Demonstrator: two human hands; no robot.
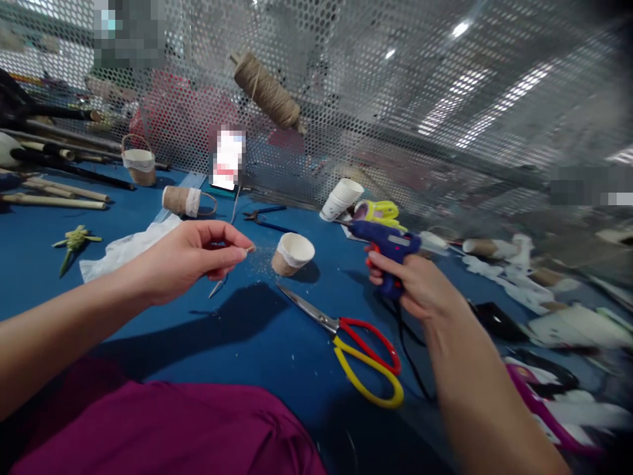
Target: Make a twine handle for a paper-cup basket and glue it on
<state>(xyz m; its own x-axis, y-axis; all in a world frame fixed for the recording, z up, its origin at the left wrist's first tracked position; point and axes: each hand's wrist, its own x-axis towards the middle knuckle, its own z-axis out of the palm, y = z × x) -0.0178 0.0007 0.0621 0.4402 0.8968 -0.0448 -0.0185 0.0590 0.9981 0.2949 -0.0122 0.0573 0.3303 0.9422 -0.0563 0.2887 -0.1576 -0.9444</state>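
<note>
My right hand (415,280) grips a blue hot glue gun (386,241), its nozzle pointing left and a finger near the orange trigger. In front of me, thumb and fingertips of my left hand (198,254) are pinched on a short brown strand of twine (250,248). Below that hand a thin pale pointed end (216,288) shows; I cannot tell what it belongs to. Between the hands stands a small paper cup (291,254), upright, its lower part wrapped in brown twine. Scissors (341,326) with one red and one yellow handle lie just in front of the cup.
Behind are a twine-wrapped basket (140,166), another on its side (182,200), a lit phone (227,158), pliers (270,218) and stacked cups (341,198). A twine spool (267,90) is at the mesh wall. Sticks (54,198) lie left; white lace (499,270) clutters the right.
</note>
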